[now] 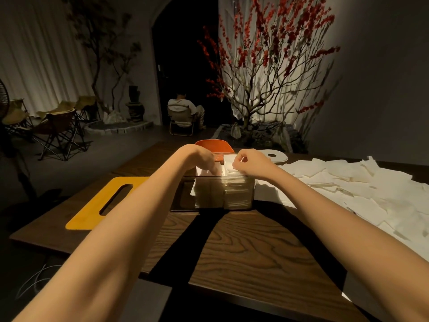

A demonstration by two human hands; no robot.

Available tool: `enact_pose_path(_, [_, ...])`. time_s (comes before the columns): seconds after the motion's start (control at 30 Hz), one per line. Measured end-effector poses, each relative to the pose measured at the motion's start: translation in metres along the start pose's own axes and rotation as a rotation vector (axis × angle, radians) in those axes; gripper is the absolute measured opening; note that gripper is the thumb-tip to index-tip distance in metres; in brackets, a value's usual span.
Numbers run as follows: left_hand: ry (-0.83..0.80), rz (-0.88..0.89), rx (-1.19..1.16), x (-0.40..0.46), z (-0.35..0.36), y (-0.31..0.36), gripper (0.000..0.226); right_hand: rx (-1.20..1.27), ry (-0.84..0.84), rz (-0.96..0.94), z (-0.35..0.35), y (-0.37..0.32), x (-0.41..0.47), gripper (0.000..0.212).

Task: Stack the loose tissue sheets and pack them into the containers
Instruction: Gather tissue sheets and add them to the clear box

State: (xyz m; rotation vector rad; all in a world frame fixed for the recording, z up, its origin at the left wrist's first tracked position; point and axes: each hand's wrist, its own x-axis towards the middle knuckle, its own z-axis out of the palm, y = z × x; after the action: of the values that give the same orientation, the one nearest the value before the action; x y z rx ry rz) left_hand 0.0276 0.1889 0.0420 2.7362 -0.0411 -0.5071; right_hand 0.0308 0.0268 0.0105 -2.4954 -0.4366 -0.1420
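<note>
Looks like the packing step: both hands, left hand [204, 159] and right hand [249, 162], pinch tissue stacks [232, 167] into the clear container [224, 194]. Next, probably press them level.

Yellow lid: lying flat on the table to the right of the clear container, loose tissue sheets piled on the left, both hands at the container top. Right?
Not quite. The head view shows the sides swapped: the yellow lid lies flat left of the clear container, and the loose tissue sheets are piled on its right. The left hand and right hand are at the container top, as stated.
</note>
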Motion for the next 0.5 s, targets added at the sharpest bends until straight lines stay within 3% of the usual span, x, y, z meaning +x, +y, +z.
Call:
enact_pose_path(0.17, [-0.065,-0.059,-0.122,0.003,0.007,-0.007,0.049,-0.04,-0.042,0.003,-0.003,-0.002,-0.001,0.006])
enact_pose_path(0.27, [-0.063,-0.007,-0.105,-0.001,0.005,-0.006,0.036,-0.019,-0.046,0.003,-0.004,-0.002,-0.001,0.005])
enact_pose_path(0.5, [0.412,0.165,-0.275,-0.003,0.004,0.009,0.025,0.099,0.121,-0.012,-0.014,-0.002,-0.004,0.006])
